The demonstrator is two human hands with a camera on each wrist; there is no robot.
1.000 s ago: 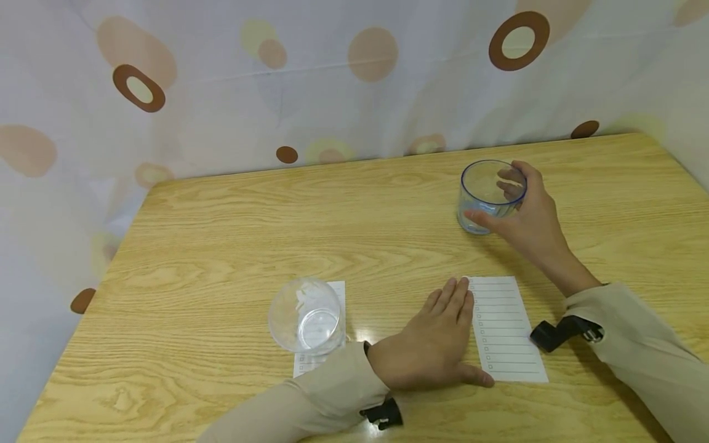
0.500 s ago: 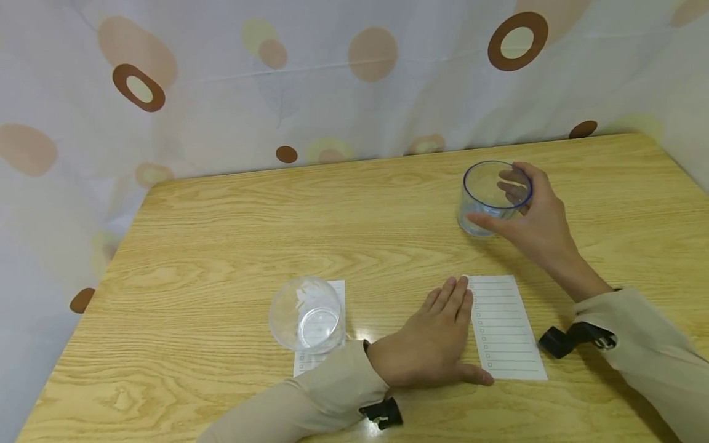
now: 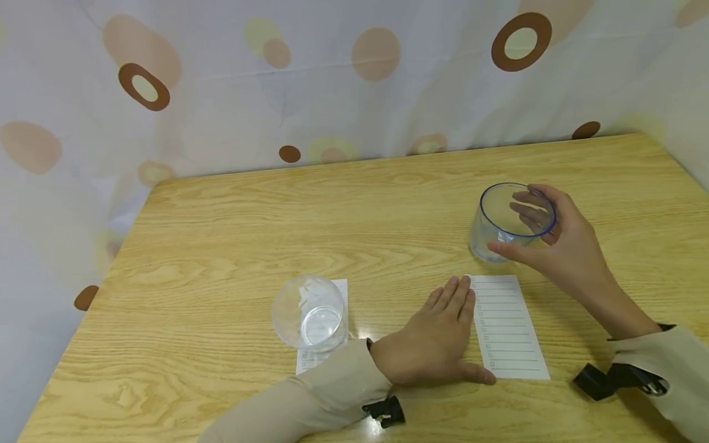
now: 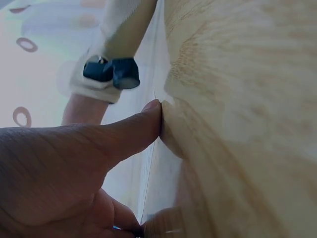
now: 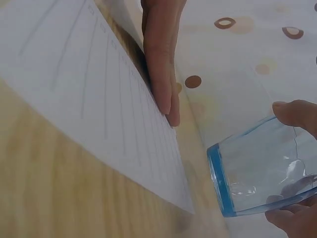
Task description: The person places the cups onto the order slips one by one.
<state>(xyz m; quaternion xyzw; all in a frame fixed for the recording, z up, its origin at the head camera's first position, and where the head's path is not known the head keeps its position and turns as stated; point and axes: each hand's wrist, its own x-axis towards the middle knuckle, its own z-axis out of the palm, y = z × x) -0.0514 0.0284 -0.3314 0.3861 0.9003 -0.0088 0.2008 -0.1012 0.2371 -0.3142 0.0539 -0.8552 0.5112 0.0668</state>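
My right hand (image 3: 576, 252) grips a clear cup with a blue rim (image 3: 487, 240), its thumb on the near side and its fingers round the far right side. In the right wrist view, the same cup (image 5: 257, 173) sits between the thumb and fingers. It is behind a lined checklist sheet (image 3: 512, 329); whether its base touches the table I cannot tell. My left hand (image 3: 434, 338) lies flat along the sheet's left edge, fingers straight and thumb spread towards the near corner. In the left wrist view, the thumb (image 4: 133, 131) of that hand touches the table surface.
At left, a second clear cup (image 3: 282, 311) stands over another lined sheet (image 3: 306, 363), partly hidden by it and the left sleeve (image 3: 332, 394). A patterned curtain (image 3: 232, 117) hangs behind the wooden table (image 3: 221, 234). Black straps are on both wrists.
The right hand and the blue-rimmed cup have moved nearer to me and slightly right, closer to the sheet's far edge. My left hand stays in place.
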